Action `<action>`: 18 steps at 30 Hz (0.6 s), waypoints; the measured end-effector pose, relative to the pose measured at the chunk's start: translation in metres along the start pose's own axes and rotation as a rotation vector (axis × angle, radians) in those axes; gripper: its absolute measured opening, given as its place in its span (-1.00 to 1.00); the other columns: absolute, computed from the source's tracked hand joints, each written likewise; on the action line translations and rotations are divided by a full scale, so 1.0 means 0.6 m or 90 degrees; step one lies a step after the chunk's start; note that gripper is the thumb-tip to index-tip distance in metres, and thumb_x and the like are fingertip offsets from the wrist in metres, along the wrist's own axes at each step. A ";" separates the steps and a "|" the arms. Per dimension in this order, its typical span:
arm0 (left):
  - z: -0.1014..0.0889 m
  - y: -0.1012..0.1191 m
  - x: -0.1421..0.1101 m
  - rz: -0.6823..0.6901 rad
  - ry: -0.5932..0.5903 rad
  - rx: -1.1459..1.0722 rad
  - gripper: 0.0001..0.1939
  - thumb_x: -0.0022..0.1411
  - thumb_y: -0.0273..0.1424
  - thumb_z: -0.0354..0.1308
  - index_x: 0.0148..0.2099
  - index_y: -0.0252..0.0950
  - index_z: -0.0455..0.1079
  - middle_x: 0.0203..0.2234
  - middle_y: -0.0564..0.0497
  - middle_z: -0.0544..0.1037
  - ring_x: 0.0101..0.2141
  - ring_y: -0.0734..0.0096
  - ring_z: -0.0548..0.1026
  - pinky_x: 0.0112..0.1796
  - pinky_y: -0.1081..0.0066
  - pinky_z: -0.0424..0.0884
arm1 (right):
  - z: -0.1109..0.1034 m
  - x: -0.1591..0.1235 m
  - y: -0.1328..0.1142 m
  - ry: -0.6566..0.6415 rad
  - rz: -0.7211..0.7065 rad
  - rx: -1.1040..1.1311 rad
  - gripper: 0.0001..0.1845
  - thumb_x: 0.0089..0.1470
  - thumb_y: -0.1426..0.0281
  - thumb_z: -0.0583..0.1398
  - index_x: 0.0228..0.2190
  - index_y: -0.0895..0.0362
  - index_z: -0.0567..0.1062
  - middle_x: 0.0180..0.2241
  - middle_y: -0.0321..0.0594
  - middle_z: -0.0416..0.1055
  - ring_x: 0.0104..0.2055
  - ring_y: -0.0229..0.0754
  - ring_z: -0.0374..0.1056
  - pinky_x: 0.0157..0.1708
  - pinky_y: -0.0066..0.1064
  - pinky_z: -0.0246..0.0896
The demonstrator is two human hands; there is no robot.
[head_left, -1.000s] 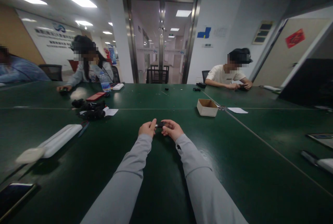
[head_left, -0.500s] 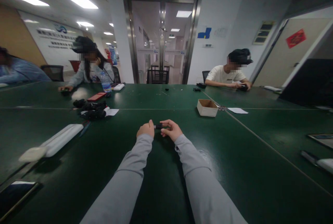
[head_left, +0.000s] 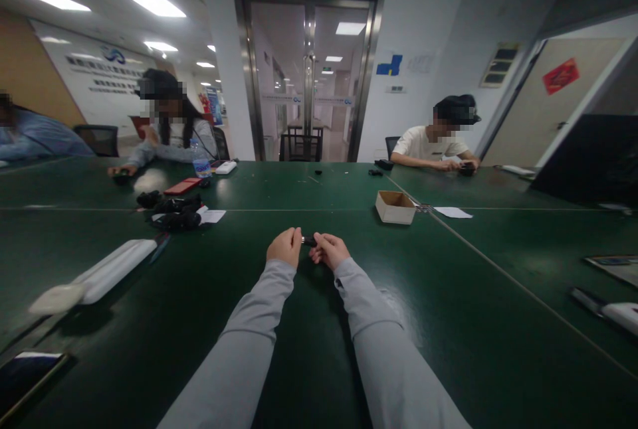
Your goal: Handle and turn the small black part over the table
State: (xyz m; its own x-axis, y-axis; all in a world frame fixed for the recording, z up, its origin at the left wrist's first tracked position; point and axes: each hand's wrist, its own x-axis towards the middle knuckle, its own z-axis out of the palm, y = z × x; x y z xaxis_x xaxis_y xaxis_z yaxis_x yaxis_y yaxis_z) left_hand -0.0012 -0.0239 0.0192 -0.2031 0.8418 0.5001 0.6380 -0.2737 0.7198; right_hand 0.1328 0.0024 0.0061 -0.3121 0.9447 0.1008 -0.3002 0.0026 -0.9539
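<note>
Between my two hands, over the green table [head_left: 309,323], is a small black object with a silver end [head_left: 310,242]. Its exact kind is too small to make out. My left hand [head_left: 284,247] is closed on the silver end at the left, with thumb and fingers pressed together. The black end sits pinched in the thumb and fingers of my right hand [head_left: 331,250]. Both ends are partly hidden by my fingers.
A small open cardboard box [head_left: 395,208] stands right of my hands, beside a white paper [head_left: 453,212]. On the left are a tangled black device [head_left: 174,211], a white power strip [head_left: 117,269] and a phone [head_left: 30,376]. Several people sit around the table.
My right fingers were loosely around the black end half a second ago and are now drawn closer together on it. My left hand has shifted slightly right.
</note>
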 end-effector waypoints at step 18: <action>0.015 -0.011 0.003 -0.095 -0.075 -0.347 -0.68 -0.02 -0.34 0.08 -0.16 -0.28 0.25 -0.47 0.04 0.39 -0.55 0.55 0.34 -0.55 0.55 0.23 | -0.010 0.003 -0.006 0.087 0.001 -0.034 -0.58 -0.26 0.12 0.29 -0.64 0.21 0.32 -0.73 -0.20 0.35 -0.75 -0.32 0.24 -0.80 -0.59 0.13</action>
State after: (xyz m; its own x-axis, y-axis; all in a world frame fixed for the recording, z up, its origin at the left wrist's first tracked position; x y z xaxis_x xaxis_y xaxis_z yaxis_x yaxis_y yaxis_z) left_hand 0.0010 -0.0161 0.0111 -0.1579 0.9271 0.3401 0.1278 -0.3223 0.9380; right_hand 0.1385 0.0059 0.0081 -0.1856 0.9806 0.0636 -0.2509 0.0153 -0.9679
